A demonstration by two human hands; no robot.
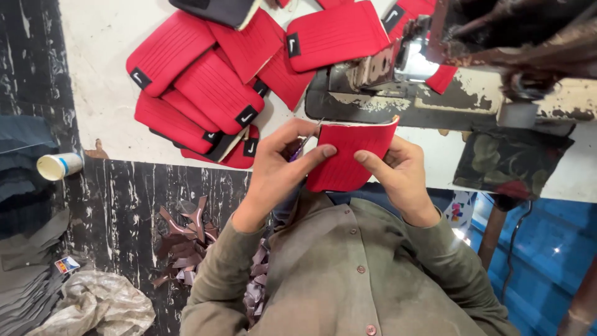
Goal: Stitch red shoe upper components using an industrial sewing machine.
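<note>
In the middle of the frame the person holds a red ribbed pad [348, 158] in both hands, just below the front edge of the sewing machine [398, 87] that fills the upper right. The left hand [280, 165] grips the pad's left edge, thumb laid across the red face, and it also pinches what looks like a small pair of snips [305, 142] with a purple handle, the metal tip poking up past the pad's top corner. The right hand [398, 171] pinches the right side, thumb on the front and fingers curled behind. In the upper left of the frame a heap of finished red pads [205, 93] lies fanned out on the pale table [99, 56], each with a small black tab. Brown scraps [186, 239] litter the dark floor at lower left, near a white cup [59, 166] lying on its side. The blade sits very close to the left thumb and to the stitched fabric, so a slip of the grip could nick the skin or cut into a seam; the pad is held in the air, unsupported, and could twist between the fingers.
</note>
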